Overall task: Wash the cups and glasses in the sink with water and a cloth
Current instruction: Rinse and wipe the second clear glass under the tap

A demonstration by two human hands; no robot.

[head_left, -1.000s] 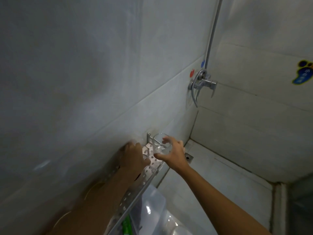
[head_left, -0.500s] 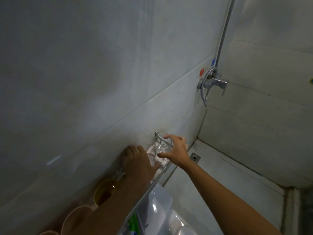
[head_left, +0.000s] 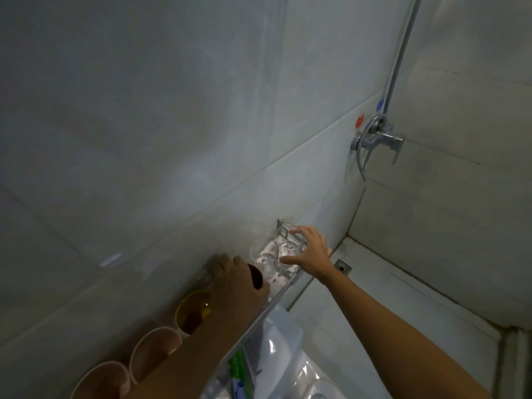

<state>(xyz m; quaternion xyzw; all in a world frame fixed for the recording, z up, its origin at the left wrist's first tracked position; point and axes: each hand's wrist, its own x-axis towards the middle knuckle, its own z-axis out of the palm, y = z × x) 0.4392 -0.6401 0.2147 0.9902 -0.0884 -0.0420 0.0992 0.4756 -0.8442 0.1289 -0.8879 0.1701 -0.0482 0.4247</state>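
A clear drinking glass stands at the far end of a perforated metal wall shelf, and the right hand curves round it, thumb at the near side and fingers over the far rim; whether the fingers press the glass or sit just off it cannot be told. The placing looks deliberate: this shelf seems to serve as a drying rack, so the glass is probably being set down there after rinsing. Just nearer on the shelf sits a second clear glass, between the two hands. The left hand lies knuckles-up on the shelf, fingers curled down over something clear and dark beneath; what it holds, if anything, is hidden. Nearer still along the shelf stand a yellow cup and two pink cups, mouths up, beside the left forearm. Up the wall beyond the shelf's far end hangs a chrome shower mixer tap.
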